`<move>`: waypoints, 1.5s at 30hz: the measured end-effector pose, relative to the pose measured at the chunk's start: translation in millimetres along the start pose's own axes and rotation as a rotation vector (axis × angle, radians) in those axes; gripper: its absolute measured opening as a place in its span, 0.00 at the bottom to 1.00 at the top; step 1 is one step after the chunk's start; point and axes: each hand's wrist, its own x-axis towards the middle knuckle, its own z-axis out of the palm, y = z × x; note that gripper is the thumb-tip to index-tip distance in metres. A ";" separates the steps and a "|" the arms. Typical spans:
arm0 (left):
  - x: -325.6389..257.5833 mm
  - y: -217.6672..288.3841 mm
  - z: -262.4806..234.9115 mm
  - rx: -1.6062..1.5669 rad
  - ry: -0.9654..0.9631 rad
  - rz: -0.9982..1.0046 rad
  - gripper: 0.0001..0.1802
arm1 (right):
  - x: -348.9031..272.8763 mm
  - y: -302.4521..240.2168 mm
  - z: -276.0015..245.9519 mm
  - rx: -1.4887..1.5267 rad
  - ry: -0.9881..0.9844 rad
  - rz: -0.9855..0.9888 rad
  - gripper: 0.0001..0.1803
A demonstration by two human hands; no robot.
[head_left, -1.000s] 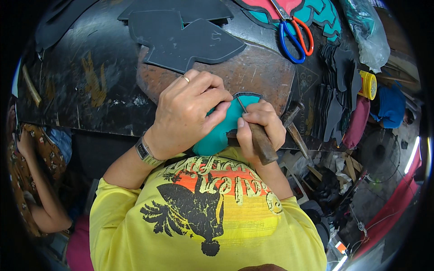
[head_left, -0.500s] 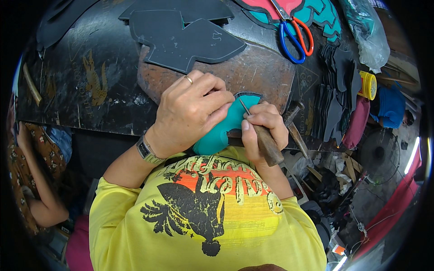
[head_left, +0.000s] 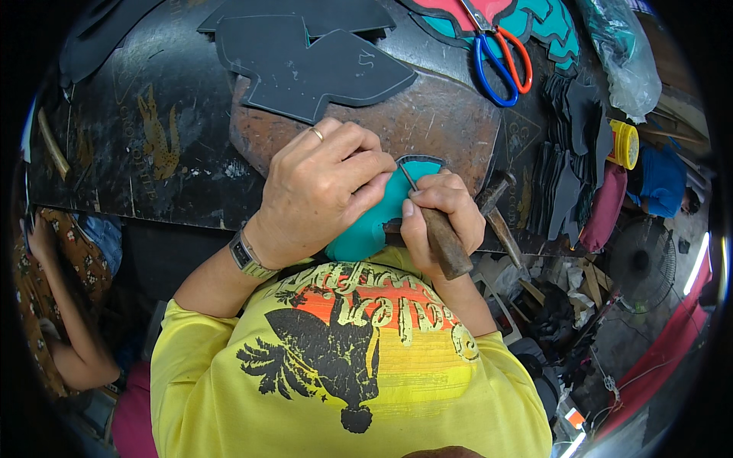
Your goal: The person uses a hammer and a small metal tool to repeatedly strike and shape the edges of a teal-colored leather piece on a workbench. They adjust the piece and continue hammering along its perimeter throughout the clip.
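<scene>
A curved teal leather piece [head_left: 360, 239] with a dark edging lies over the front edge of the worktable, close to my yellow shirt. My left hand [head_left: 324, 191] is closed over its left side, thumb and fingertips pinching near the dark edge. In my right hand [head_left: 456, 204] is an awl [head_left: 447, 246], its worn wooden handle gripped and its thin metal shaft pointing up and left. The awl's tip rests at the teal piece's upper edge, beside my left fingertips. My left palm hides part of the leather.
A brown board [head_left: 450, 118] lies beneath my hands. Dark cut pieces [head_left: 309, 72] are beyond it. Scissors [head_left: 500, 65] with blue and red handles lie far right, a hammer [head_left: 498, 214] near right. Stacked black strips [head_left: 561, 160] stand by a yellow tub [head_left: 624, 145]. Another person's arm [head_left: 72, 320] is at left.
The awl's handle has swung slightly left and down with my right hand, while its tip stays near the leather's edge. My left hand holds almost the same place.
</scene>
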 end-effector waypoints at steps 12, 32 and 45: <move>-4.1 0.6 1.5 0.014 0.001 0.001 0.13 | 0.6 0.4 7.2 -0.056 0.036 -0.038 0.10; -82.5 46.4 -39.5 -0.222 -0.257 -0.606 0.19 | 0.8 0.0 3.3 0.009 0.062 0.065 0.06; -40.9 30.4 -36.9 -0.264 -0.130 -0.495 0.24 | 0.6 0.2 2.6 0.047 0.065 0.125 0.06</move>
